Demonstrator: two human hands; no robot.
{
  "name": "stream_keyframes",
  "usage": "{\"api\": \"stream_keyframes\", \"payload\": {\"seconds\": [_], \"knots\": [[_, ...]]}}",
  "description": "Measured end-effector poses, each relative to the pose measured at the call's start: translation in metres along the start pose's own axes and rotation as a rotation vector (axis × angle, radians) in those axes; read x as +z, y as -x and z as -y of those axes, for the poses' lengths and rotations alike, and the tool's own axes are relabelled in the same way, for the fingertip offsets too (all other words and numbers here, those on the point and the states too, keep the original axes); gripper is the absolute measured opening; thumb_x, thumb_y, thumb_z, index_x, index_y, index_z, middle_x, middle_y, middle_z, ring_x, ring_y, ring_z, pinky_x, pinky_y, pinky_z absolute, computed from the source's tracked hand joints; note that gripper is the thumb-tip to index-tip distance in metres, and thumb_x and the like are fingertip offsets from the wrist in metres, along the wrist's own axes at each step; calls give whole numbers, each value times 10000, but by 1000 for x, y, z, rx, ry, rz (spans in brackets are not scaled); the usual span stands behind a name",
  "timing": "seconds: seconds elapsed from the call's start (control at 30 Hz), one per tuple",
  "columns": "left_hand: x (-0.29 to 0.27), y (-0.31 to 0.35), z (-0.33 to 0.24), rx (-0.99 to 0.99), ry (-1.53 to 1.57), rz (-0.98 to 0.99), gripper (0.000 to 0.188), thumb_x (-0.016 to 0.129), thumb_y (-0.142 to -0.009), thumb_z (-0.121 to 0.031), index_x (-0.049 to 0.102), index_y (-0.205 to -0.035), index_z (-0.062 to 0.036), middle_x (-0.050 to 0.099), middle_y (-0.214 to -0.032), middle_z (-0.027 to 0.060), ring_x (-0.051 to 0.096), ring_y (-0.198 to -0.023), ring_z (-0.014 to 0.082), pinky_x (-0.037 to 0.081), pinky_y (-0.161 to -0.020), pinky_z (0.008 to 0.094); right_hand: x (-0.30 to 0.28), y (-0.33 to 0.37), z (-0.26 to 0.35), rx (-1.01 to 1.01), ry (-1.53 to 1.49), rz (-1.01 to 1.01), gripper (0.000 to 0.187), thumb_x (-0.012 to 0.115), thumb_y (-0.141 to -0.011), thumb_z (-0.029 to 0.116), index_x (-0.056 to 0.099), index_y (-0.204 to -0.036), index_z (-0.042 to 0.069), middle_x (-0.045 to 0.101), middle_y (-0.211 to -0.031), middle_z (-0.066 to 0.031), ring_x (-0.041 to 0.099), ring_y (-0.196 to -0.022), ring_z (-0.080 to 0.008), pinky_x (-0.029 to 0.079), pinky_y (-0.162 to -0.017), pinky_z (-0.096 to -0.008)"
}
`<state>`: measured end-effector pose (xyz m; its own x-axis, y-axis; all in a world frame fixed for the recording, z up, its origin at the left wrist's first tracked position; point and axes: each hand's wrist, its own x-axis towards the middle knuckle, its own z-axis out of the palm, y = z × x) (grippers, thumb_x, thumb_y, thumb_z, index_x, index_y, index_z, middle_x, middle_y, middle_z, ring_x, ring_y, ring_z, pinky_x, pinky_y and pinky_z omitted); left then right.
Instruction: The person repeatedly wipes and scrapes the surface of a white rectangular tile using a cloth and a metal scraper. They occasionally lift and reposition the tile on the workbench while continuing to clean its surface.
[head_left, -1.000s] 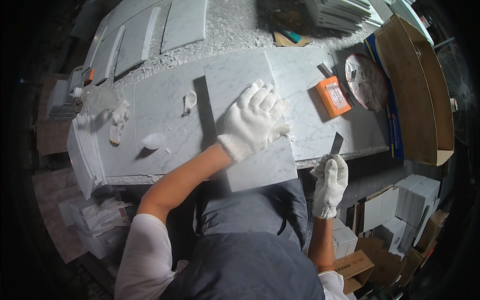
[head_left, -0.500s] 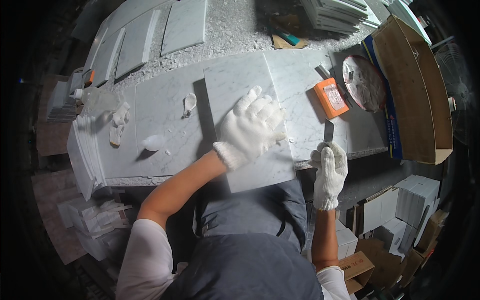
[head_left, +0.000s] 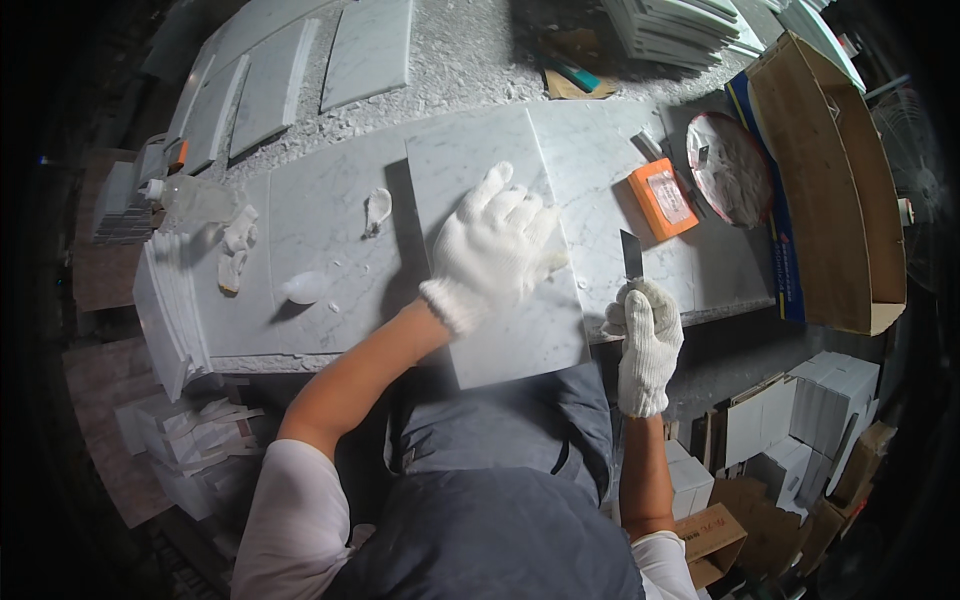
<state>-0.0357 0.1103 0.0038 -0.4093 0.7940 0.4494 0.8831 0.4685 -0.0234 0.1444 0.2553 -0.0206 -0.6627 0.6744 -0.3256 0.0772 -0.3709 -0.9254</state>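
My left hand, in a white knit glove, lies with fingers spread on a white marble slab with grey veins. The slab rests on the bench and its near end juts past the front edge towards my lap. In my right hand, also gloved, a putty knife is gripped with its flat metal blade pointing up and away from me. Its handle is hidden by my fingers. The blade stands just to the right of the slab, apart from it.
An orange box and a round dish of white paste sit to the right, beside a cardboard box. Leftward lie a crumpled glove, a small white cup and a clear bottle. Marble pieces stand at the back.
My right hand has moved left with the putty knife, bringing the blade closer to the slab. My left hand has shifted slightly left and up on the slab.
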Motion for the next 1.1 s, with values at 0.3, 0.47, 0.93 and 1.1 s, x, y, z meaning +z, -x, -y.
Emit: {"api": "stream_keyframes", "payload": {"seconds": [0.3, 0.47, 0.93, 1.1], "knots": [[-27, 77, 32, -360, 147, -155, 281, 752, -860, -150, 728, -1120, -45, 695, -1107, 136, 602, -1197, 388, 454, -1047, 463, 1, 9, -10, -21, 63, 9, 194, 632, -1018, 145, 639, -1140, -5, 661, -946, -53, 623, -750, -95, 532, -655, -241], [-26, 96, 70, -776, -170, 24, 407, 699, -905, -309, 668, -1256, -105, 687, -1171, 111, 566, -1226, 345, 451, -1022, 484, 11, 16, -9, -87, 124, 19, 185, 625, -1021, 129, 629, -1135, -17, 655, -927, -63, 614, -708, -93, 535, -644, -243], [-5, 44, 19, -379, 38, -276, 221, 681, -927, -262, 666, -1104, -130, 640, -1180, 77, 565, -1202, 292, 516, -941, 429, 5, 21, -3, -112, 90, -20, 186, 619, -1021, 116, 629, -1144, -23, 668, -964, -72, 643, -742, -106, 559, -657, -249], [24, -10, 9, -69, -125, -70, 120, 626, -939, -255, 670, -1018, -176, 660, -953, 21, 624, -1029, 242, 574, -664, 395, -6, 20, -3, -163, 61, -25, 199, 620, -1023, 128, 626, -1149, -25, 671, -961, -73, 644, -738, -112, 560, -648, -252]]}}
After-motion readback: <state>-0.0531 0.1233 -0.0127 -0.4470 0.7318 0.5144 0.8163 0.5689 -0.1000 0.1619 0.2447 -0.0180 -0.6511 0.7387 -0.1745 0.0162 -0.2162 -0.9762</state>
